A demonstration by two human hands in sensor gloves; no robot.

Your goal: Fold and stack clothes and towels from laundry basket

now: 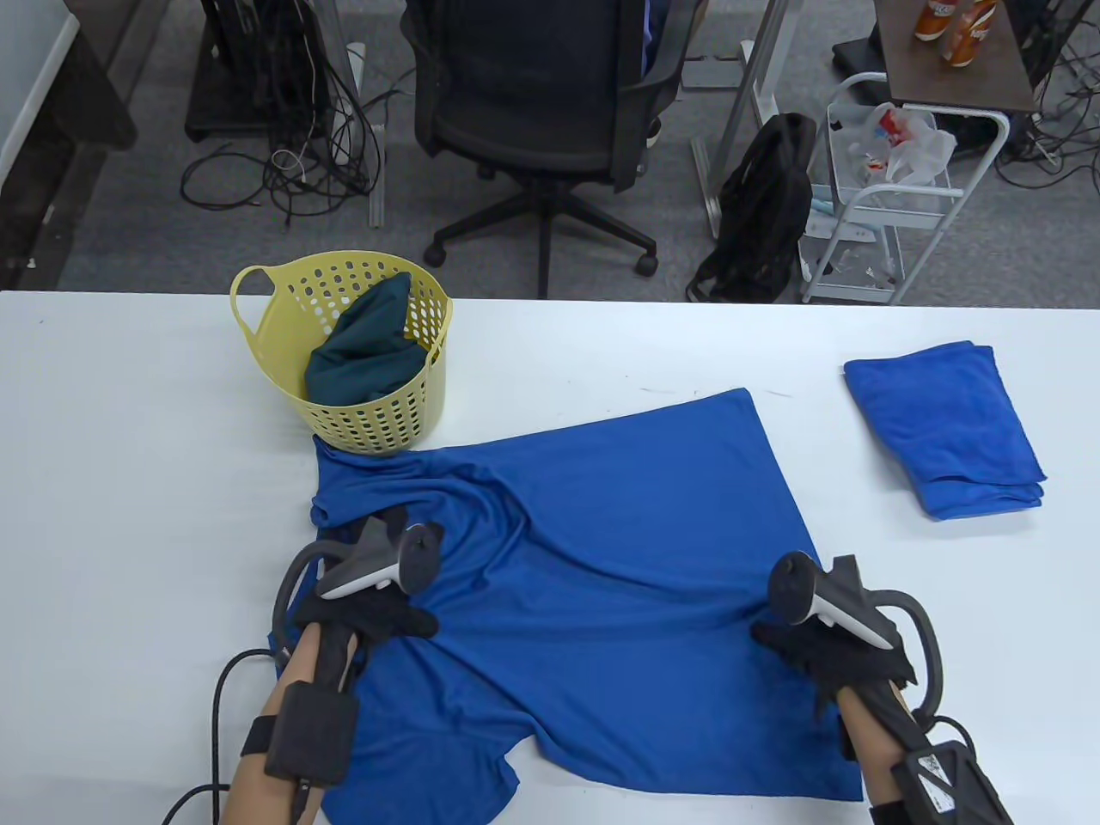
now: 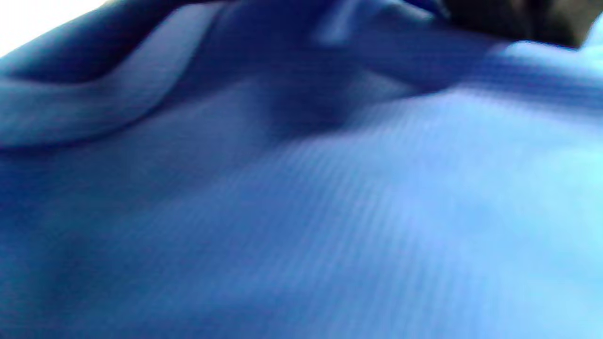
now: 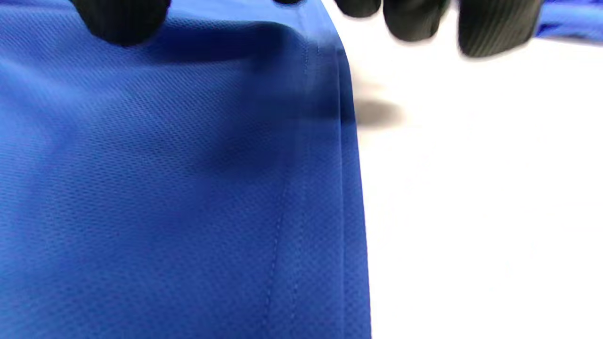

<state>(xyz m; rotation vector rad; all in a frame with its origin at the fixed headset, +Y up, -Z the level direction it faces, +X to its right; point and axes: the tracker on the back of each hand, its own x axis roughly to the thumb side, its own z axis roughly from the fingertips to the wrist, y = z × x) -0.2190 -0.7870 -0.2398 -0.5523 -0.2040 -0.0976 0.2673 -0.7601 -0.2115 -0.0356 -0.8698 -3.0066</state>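
A blue t-shirt [image 1: 601, 533] lies spread and wrinkled on the white table [image 1: 129, 516]. My left hand [image 1: 387, 614] rests on its left part, where folds gather toward it. The left wrist view shows only blurred shirt fabric [image 2: 301, 212] close up, so the fingers are hidden. My right hand [image 1: 786, 640] is at the shirt's right edge. In the right wrist view the thumb [image 3: 118, 21] is over the fabric [image 3: 165, 188] and the fingers [image 3: 414, 21] hang apart over bare table beside the hem. A folded blue towel [image 1: 945, 430] lies at the right.
A yellow laundry basket [image 1: 378, 421] stands at the shirt's far left corner, with a dark green garment [image 1: 365, 348] in it. Beyond the table's far edge stand an office chair [image 1: 541, 94], a black backpack [image 1: 765, 215] and a white cart [image 1: 894, 198].
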